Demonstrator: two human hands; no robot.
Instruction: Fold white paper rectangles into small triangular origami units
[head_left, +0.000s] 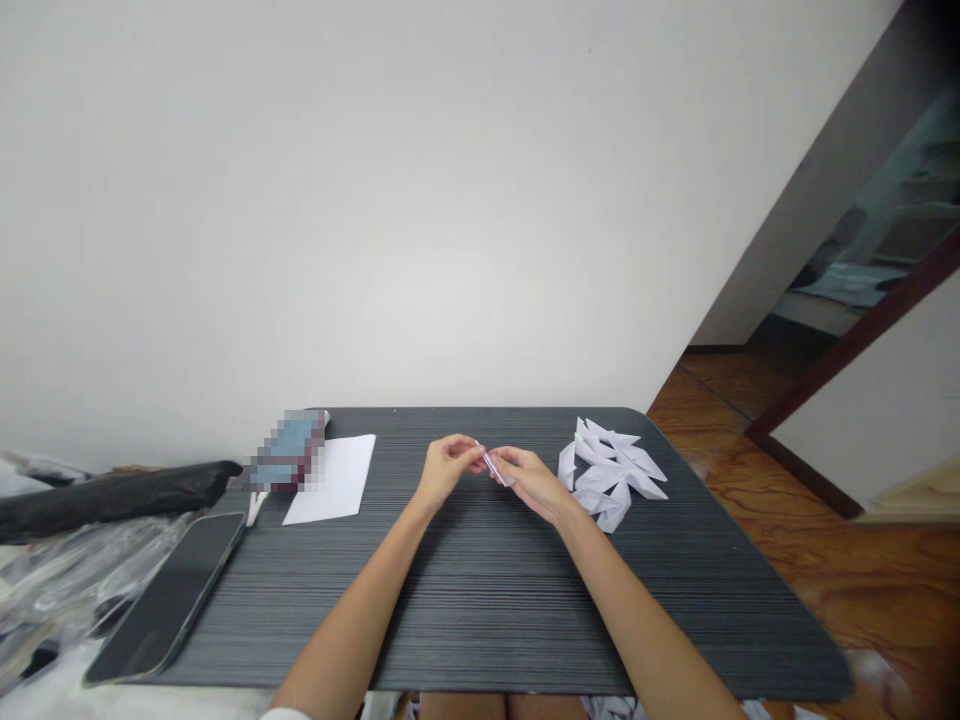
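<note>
In the middle of the frame I hold a small folded white paper (492, 464) above the table: the fingers of my left hand (450, 467) pinch its upper end, and my right hand (529, 480) grips its lower end between thumb and fingers. The dark grey table (465, 590), finely streaked from side to side and rounded at its corners, fills the lower centre of the frame, its far edge near a plain pale wall (450, 200) that takes up most of the upper frame. Just right of my right hand lies a heap of pointed folded papers (611, 468). Left of centre, a flat white sheet (343, 485) lies partly under a blurred-out object (289, 450), and a dark-screened phone (171, 590) lies along the table's left edge. At the far left are a long black bundle (135, 497) and crumpled clear plastic (97, 570). Reddish-brown wood-patterned floor (795, 540) spreads at the right, below a dark red frame (862, 345) and a dim room beyond.
</note>
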